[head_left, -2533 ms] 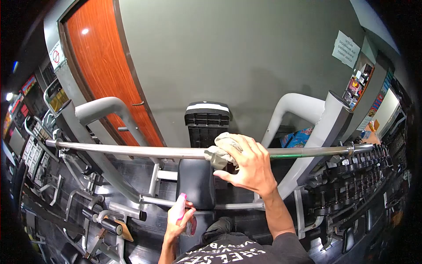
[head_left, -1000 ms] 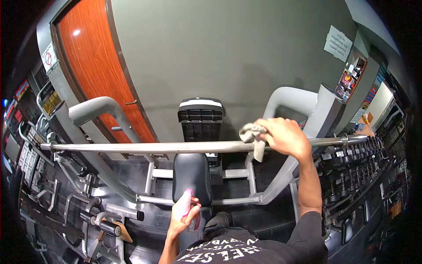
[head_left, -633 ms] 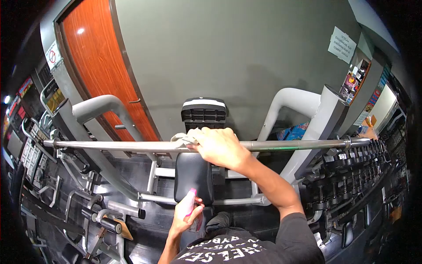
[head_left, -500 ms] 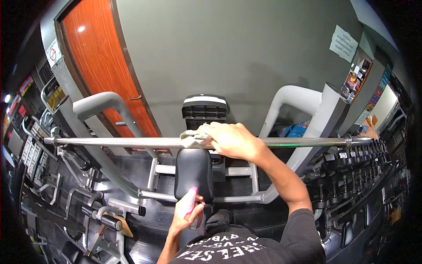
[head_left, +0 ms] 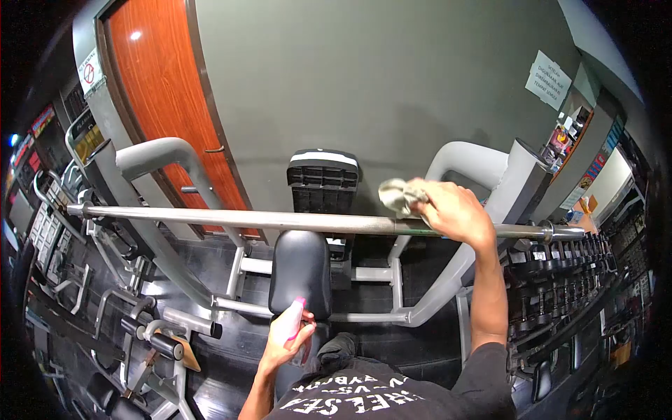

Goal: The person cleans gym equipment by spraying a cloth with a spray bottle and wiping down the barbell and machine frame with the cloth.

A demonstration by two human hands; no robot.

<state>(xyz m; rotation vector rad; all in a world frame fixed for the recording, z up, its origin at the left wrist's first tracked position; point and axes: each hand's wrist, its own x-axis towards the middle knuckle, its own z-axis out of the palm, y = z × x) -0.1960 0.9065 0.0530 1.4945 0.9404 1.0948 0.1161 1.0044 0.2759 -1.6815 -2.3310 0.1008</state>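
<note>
A long metal barbell [head_left: 308, 221] lies across the rack in front of me. My right hand [head_left: 456, 212] is closed on a crumpled pale cloth [head_left: 400, 197] at the bar's right half; whether the cloth touches the metal I cannot tell. Low in front of my chest, my left hand [head_left: 290, 337] grips a spray bottle [head_left: 295, 319] with a pink top and pale body; its lower part is hidden by the fingers. Just beyond that hand stands the black padded bench [head_left: 301, 269], under the middle of the bar.
Grey rack posts [head_left: 521, 182] stand on both sides of the bench. Dumbbells [head_left: 553, 301] fill a rack at the right. Another machine with rollers [head_left: 168, 346] stands at the lower left. Behind are a grey wall [head_left: 364, 84] and a wooden door [head_left: 164, 91].
My right hand has moved right along the bar with the cloth, from above the bench to the right half. My left hand still holds the bottle. The view has shifted slightly.
</note>
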